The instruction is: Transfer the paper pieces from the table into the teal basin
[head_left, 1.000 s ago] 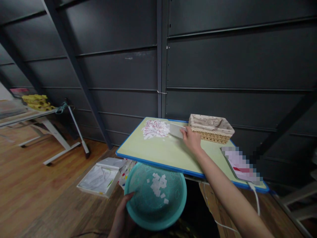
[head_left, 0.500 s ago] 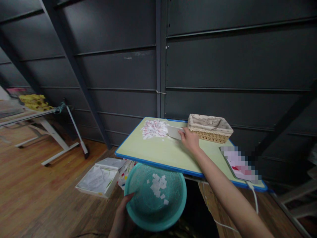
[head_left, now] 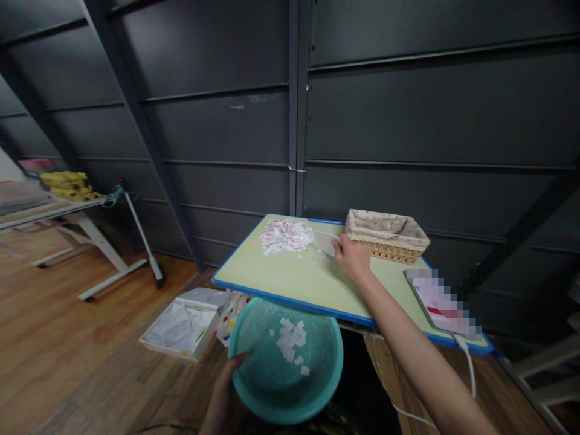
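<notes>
My left hand (head_left: 229, 386) grips the left rim of a teal mesh plastic basket (head_left: 319, 386), its thumb over the edge and the other fingers hidden beneath. Several small white square pieces (head_left: 290, 341) lie at the bottom of this basket. Over the pale yellow tabletop (head_left: 272, 272), my right hand (head_left: 353, 257) pinches a flat white card (head_left: 325, 241), held tilted on its edge. Left of the card, a heap of small white paper pieces (head_left: 285, 235) with reddish marks is spread out. A narrow gap separates the card from most of the heap.
A cloth-lined wicker basket (head_left: 389, 235) stands behind my right hand. A tablet-like device (head_left: 439, 302) with a white cable lies at the right. On the floor at left is an open white box (head_left: 181, 329). Another table (head_left: 90, 208) bears yellow objects. A dark panelled wall (head_left: 226, 133) rises behind.
The card in my right hand has shifted slightly right, away from the heap, and looks more edge-on. The whole view has moved a little. My left hand keeps its hold on the mesh basket.
</notes>
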The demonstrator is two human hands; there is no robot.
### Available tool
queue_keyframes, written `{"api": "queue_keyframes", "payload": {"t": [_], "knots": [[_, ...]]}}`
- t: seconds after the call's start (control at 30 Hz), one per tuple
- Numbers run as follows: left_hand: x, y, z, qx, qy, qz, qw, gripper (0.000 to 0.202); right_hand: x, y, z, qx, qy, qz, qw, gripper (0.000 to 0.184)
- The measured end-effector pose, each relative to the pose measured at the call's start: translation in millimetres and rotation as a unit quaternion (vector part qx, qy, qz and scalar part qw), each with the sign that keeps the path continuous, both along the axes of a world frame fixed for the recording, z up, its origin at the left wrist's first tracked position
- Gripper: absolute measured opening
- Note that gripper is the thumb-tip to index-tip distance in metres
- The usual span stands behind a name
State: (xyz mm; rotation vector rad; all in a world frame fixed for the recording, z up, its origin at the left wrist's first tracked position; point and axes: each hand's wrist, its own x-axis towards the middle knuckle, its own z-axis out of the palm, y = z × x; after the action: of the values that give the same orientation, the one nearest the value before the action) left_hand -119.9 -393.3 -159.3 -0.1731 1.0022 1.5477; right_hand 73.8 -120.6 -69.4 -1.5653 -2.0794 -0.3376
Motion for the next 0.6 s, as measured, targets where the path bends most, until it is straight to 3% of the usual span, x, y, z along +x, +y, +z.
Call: {"api": "queue_keyframes", "payload": {"t": [0.37,0.6], "knots": [[1,-1,-4.6,0.018,0.001,0.010,1.000,0.065,-6,5,-18.3,0.030,0.032,0.145,0.988,0.036],[1,0,-7.3,0.020,0.004,0.007,1.000,0.061,-11,2,-20.0,0.020,0.113,0.225,0.967,0.033]]}}
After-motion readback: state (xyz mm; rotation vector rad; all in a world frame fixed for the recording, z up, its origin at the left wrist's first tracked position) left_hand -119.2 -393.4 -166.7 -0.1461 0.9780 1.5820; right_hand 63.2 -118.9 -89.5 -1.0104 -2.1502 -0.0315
